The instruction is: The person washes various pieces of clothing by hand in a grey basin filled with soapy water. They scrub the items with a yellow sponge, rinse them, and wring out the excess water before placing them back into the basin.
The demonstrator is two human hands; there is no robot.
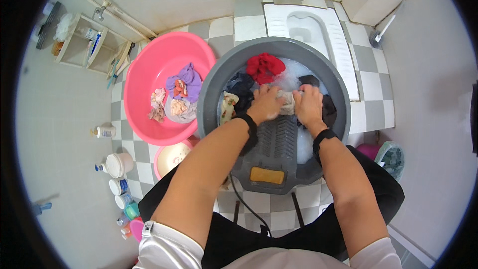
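Note:
Before me stands a large grey plastic washtub (209, 82) of soapy water with a ribbed washboard (274, 138) built into its near side. My left hand (267, 102) and my right hand (309, 104) grip the two ends of a pale, wet cloth (286, 103) at the top of the ribs. A red garment (265, 68) lies in the suds beyond my hands. Dark clothes (241, 89) and a patterned cream cloth (228, 106) are to the left; more dark fabric (329, 111) is at the right. A yellow soap bar (267, 175) rests in the washboard's dish.
A pink basin (138, 116) at left holds a purple cloth (190, 80) and other small garments. Behind the tub is a white squat toilet (347, 63). Several bottles and tubs line the left wall, including a white bucket (120, 165). A lined bin (390, 160) is at right; a black cable (242, 203) crosses the floor.

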